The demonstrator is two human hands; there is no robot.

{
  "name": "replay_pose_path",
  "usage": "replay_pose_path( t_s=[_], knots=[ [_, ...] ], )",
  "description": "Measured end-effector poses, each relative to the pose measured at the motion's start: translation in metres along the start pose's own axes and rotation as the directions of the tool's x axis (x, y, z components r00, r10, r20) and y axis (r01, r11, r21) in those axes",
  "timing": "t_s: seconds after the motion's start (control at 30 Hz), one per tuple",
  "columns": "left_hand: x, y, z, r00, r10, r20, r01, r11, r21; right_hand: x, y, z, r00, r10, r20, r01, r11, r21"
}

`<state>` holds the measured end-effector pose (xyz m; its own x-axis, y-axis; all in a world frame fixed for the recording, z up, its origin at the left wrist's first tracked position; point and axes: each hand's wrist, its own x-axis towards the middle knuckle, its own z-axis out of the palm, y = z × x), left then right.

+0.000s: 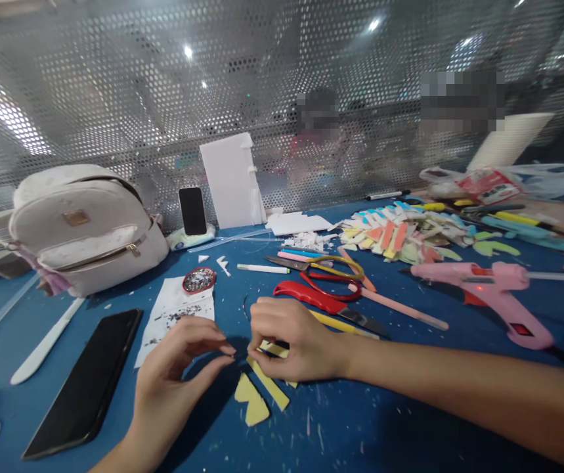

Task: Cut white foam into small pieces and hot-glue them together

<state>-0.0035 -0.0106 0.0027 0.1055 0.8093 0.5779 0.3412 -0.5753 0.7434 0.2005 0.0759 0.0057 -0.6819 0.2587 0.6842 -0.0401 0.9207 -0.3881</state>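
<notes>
We worked in soft, moderate light, with dark shadows pooling on the counter [331, 433] beneath the hands [171, 371]. White glints flared at the perforated panel [153, 105], which looked hazy; a bright streak showed far left. A red light glowed in the glue gun [522, 322]. We found pixelated blocks [462, 100] at the back and stretched, blurry outer edges.
</notes>
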Motion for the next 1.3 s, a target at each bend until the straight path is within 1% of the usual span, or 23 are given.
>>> replay_pose_path(
  t_s=[0.13,0.33,0.4,0.47,0.53,0.6,0.7,0.77,0.87,0.97,1.0,1.03,1.07,1.13,1.3],
  knots=[
    [0.0,0.002,0.0,1.0,-0.015,-0.007,0.015,1.0,-0.002,0.0,0.0,0.0,1.0,0.014,-0.001,-0.014,1.0,-0.014],
    [0.003,0.0,0.001,0.999,-0.015,-0.036,0.017,0.998,0.058,0.0,0.002,0.001,0.998,0.05,0.035,-0.049,0.998,-0.027],
    [0.005,0.0,-0.002,0.999,0.03,-0.018,-0.028,0.993,0.113,0.0,0.003,0.001,0.998,0.054,0.034,-0.053,0.998,-0.029],
    [0.008,0.001,-0.007,0.989,0.138,0.049,-0.145,0.962,0.232,-0.001,0.003,0.001,0.997,0.063,0.035,-0.062,0.998,-0.034],
    [0.012,0.004,-0.011,0.955,0.261,0.143,-0.296,0.884,0.362,-0.002,0.003,0.001,0.997,0.071,0.033,-0.07,0.997,-0.046],
    [0.017,0.009,-0.015,0.919,0.323,0.226,-0.392,0.804,0.447,-0.003,0.004,0.001,0.996,0.081,0.037,-0.079,0.995,-0.053],
    [0.026,0.017,-0.018,0.878,0.332,0.345,-0.47,0.736,0.487,-0.004,0.005,0.002,0.995,0.089,0.041,-0.086,0.995,-0.057],
    [0.032,0.023,-0.022,0.84,0.33,0.431,-0.528,0.68,0.508,-0.004,0.005,0.003,0.995,0.097,0.015,-0.096,0.993,-0.064],
    [0.045,0.04,-0.029,0.756,0.307,0.578,-0.64,0.531,0.556,-0.004,0.006,0.003,0.991,0.13,-0.026,-0.132,0.99,-0.053],
    [0.06,0.059,-0.033,0.62,0.323,0.715,-0.781,0.346,0.521,-0.004,0.006,0.001,0.981,0.186,-0.048,-0.186,0.983,0.002],
    [0.064,0.064,-0.034,0.586,0.326,0.742,-0.808,0.296,0.509,-0.004,0.006,0.0,0.977,0.205,-0.056,-0.204,0.979,0.023],
    [0.069,0.068,-0.034,0.562,0.327,0.759,-0.826,0.262,0.499,-0.004,0.005,-0.001,0.973,0.223,-0.065,-0.22,0.975,0.042],
    [0.072,0.071,-0.034,0.552,0.323,0.769,-0.834,0.247,0.494,-0.004,0.006,-0.002,0.969,0.235,-0.072,-0.232,0.971,0.058],
    [0.078,0.074,-0.034,0.562,0.298,0.772,-0.825,0.271,0.496,-0.004,0.006,-0.003,0.966,0.246,-0.074,-0.24,0.968,0.078],
    [0.085,0.074,-0.034,0.648,0.226,0.727,-0.724,0.48,0.496,-0.006,0.007,-0.002,0.969,0.236,-0.077,-0.229,0.969,0.09]
  ],
)
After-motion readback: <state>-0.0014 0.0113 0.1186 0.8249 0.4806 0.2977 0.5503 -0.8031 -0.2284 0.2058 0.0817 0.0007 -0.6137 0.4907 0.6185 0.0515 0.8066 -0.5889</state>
